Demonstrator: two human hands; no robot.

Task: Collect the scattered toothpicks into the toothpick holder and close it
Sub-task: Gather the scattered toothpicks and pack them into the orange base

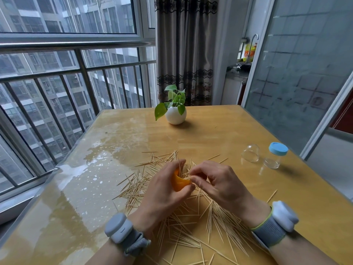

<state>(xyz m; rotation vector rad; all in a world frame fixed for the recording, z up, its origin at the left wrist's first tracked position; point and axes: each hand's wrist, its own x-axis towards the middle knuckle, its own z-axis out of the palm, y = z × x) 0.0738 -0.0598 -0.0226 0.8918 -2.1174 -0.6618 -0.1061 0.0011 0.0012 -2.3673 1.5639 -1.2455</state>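
Note:
Several wooden toothpicks [191, 224] lie scattered over the middle and near part of the wooden table [219, 134]. My left hand [164, 192] grips an orange toothpick holder [179, 181] just above the pile, with a few toothpick tips sticking up out of it. My right hand [217, 182] is right beside the holder and pinches some toothpicks at its mouth. Most of the holder is hidden by my fingers.
A clear dome-shaped cover [250, 153] lies on its side at the right. Beside it stands a clear jar with a blue lid [275, 154]. A white pot with a green plant [175, 111] stands at the far middle. A window railing runs along the table's left edge.

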